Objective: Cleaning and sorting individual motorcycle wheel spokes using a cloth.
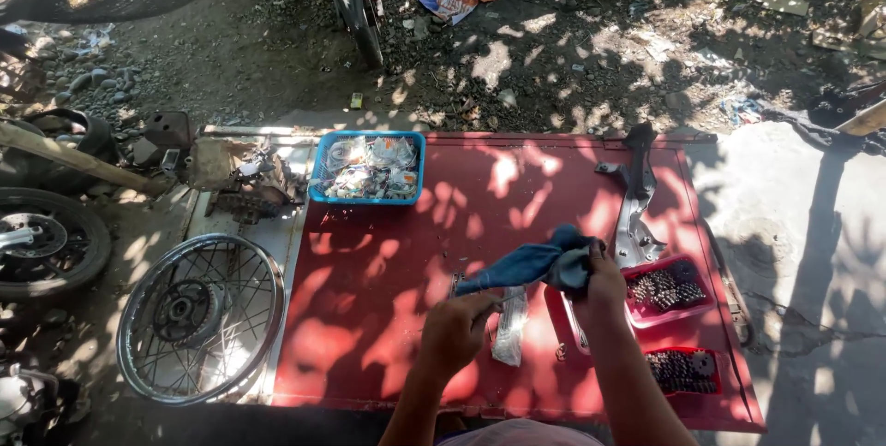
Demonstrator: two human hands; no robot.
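A: Quick pass. Your right hand [602, 282] is closing tight around the bunched end of the blue rag [540, 263], and the cloth is trailing left toward your left hand [455, 328].

B: And the left?

A: It's curling into a loose fist near the rag's tail. Something thin may be pinched in it, but I can't tell; shadow is covering the fingers.

B: Where's the rag sitting?

A: It isn't. You're holding it up over the red metal sheet [388, 271], just left of the red tray [666, 291] of small dark parts.

B: Risks?

A: My guess: the soft, floppy cloth is hanging close to that tray and to the second red tray [685, 370] below it. A swing of the tail could be snagging the loose greasy bits and scattering them over the smooth painted sheet into the dirt.

B: Textures?

A: The clear plastic bag [509, 324] is lying crinkled under your hands. The blue basket [367, 167] is rigid mesh, stuffed with packets. The spoked wheel [199, 317] is shiny round metal, resting well apart at left.
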